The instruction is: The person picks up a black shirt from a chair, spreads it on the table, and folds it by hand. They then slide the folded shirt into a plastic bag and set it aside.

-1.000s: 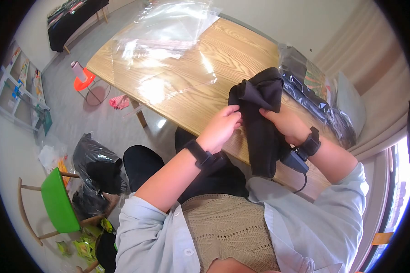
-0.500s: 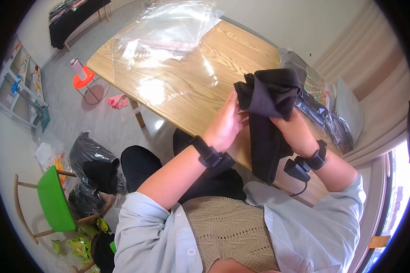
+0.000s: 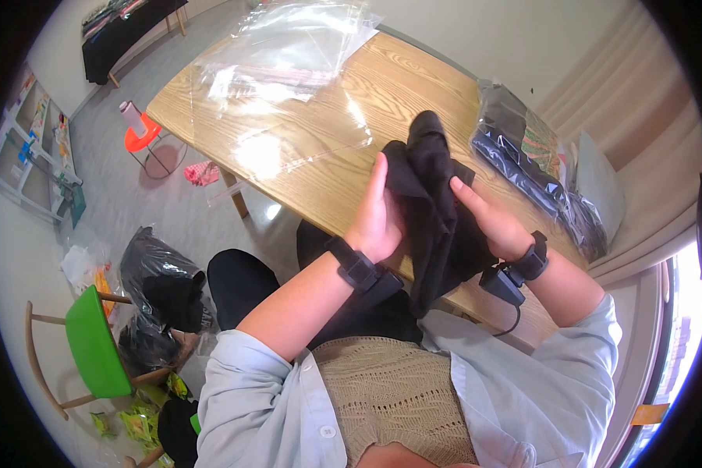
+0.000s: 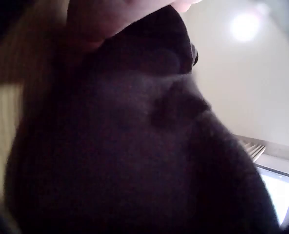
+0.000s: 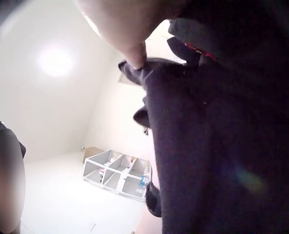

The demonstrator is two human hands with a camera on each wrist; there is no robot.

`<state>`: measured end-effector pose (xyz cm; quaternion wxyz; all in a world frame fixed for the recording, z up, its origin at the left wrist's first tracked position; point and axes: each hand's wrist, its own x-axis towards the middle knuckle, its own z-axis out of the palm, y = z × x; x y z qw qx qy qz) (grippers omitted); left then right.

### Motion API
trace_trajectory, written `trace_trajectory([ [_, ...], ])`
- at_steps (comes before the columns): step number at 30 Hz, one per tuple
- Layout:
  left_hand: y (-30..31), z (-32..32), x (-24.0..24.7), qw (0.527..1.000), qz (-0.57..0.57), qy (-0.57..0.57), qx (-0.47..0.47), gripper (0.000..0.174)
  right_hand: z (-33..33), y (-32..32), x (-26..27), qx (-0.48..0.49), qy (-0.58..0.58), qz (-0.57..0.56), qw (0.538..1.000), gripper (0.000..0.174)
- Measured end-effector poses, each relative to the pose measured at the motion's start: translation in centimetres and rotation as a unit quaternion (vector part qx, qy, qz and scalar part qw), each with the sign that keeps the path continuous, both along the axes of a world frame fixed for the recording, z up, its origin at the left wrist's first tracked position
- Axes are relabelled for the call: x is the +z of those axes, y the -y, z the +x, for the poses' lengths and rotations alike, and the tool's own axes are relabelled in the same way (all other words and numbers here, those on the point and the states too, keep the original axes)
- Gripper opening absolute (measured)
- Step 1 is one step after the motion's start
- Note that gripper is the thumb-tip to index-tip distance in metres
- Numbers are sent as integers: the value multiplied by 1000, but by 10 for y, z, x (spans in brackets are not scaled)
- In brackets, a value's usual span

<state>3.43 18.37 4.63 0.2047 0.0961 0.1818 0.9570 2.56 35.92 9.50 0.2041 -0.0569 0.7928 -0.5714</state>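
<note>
Bunched black fabric, seemingly a garment [image 3: 437, 210], hangs between both hands over the near edge of the table, one narrow folded end pointing up and the loose part dropping toward the lap. My left hand [image 3: 378, 214] holds its left side, thumb upright along the cloth and fingers hidden behind it. On the other side my right hand [image 3: 495, 222] grips the fabric, its thumb pressed on the front. In the left wrist view dark cloth [image 4: 125, 141] fills most of the picture. A small red detail [image 5: 200, 51] shows among the folds in the right wrist view.
Clear plastic bags [image 3: 288, 70] lie on the far left of the wooden table [image 3: 413, 74]. Plastic-wrapped dark clothing [image 3: 522, 148] sits along its right edge. A green chair [image 3: 97, 343] and a black-filled plastic bag [image 3: 160, 265] stand on the floor at left.
The black garment has turned and narrowed: its wide folded top, swung right half a second ago, now stands upright and further left. The left hand's thumb now points up along the cloth.
</note>
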Motion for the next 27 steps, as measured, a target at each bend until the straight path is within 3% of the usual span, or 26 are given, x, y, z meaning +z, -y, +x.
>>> trace_trajectory([
  [1,1,0,0,1000,-1,0,0,61,-1,2,0,-18,43,-69,997,66],
  [2,2,-1,-1,999,3,33,32,60,0,4,3,-86,75,-60,992,56],
  [4,6,-2,0,992,23,105,60,59,3,5,3,-85,71,-65,992,48],
  [6,11,-8,-7,992,30,93,78,61,2,2,-1,-85,67,-70,992,41],
  [8,18,-13,-7,990,12,63,122,64,-3,-6,-10,-85,35,-174,980,31],
  [13,37,-27,-9,988,71,102,95,62,-5,-18,-5,-103,52,-143,983,29],
  [15,37,-34,-14,980,-11,107,167,52,-8,-23,-8,-102,71,-120,985,29],
  [18,41,-42,-27,986,-78,82,123,37,-14,-26,-8,-168,139,-22,976,32],
  [20,41,-43,-26,982,-117,78,123,33,-24,-27,-3,-113,247,-121,955,36],
  [24,35,-41,-18,965,-229,76,102,33,-54,-31,-9,-69,274,-168,944,41],
  [27,35,-40,-17,967,-222,58,109,34,-58,-31,-6,-28,283,-229,931,43],
])
